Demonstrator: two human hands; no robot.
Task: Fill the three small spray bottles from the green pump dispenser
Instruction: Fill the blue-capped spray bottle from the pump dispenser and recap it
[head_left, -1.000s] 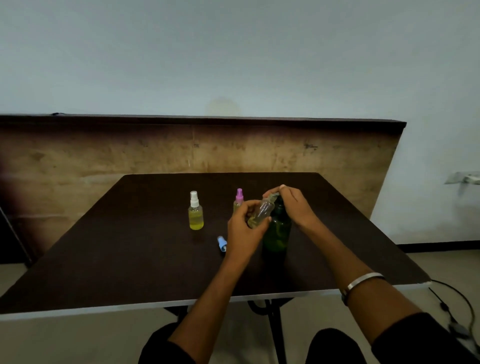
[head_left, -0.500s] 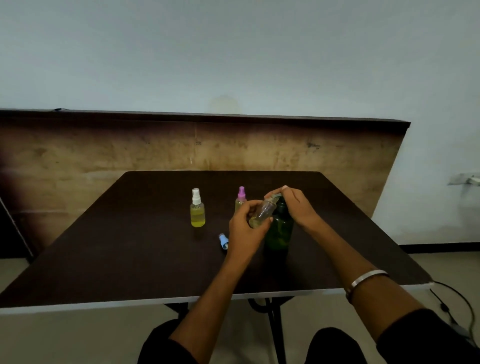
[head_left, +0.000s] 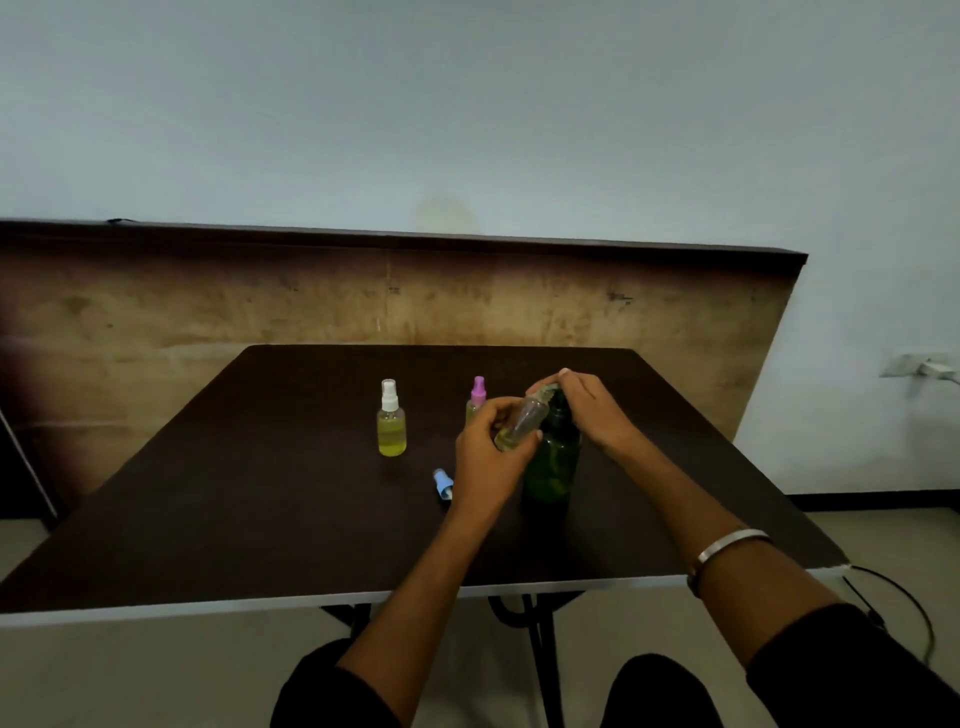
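Here the left hand (head_left: 488, 457) holds an uncapped spray bottle (head_left: 521, 422) tilted against the spout of the green pump dispenser (head_left: 553, 457), whose head the right hand (head_left: 584, 405) presses with curled fingers. A misaligned neck would probably spill liquid onto the bench (head_left: 260, 493). Count: three spray bottles, two capped and upright; one dispenser; one loose blue cap (head_left: 443, 483).

Three small spray bottles (head_left: 391, 427) (head_left: 476, 399) (head_left: 519, 425); one green pump dispenser (head_left: 554, 460); one loose blue cap (head_left: 443, 483); two hands (head_left: 485, 457) (head_left: 589, 408)
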